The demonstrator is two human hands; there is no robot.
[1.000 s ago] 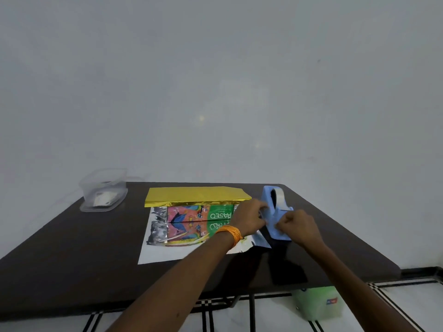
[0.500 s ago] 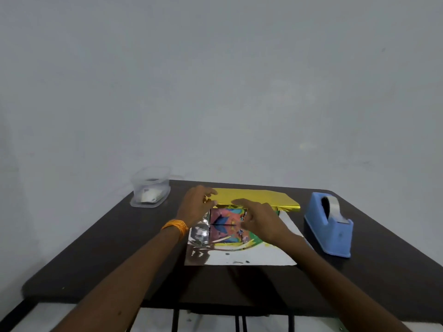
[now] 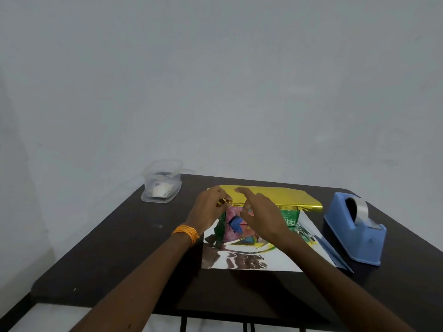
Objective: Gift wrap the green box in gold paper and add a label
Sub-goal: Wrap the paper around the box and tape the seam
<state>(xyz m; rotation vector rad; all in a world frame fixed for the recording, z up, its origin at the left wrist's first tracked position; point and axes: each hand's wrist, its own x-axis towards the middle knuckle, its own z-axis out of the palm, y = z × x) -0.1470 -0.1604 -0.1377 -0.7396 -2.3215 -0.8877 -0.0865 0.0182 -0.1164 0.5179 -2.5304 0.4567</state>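
My left fingers [image 3: 221,203] pinched the near edge of the paper [image 3: 275,196], which lay folded gold side up over the box [image 3: 290,215]. The left hand [image 3: 208,212] sat at the box's left end. My right hand [image 3: 261,219] hovered above the box, fingers loosely spread, holding nothing I could make out. The box stood mid-table [image 3: 119,248] on the sheet's silver side. Step in hand, as I judged it: closing the first flap. The next move called for tape from the dispenser [image 3: 354,226], just right of the sheet.
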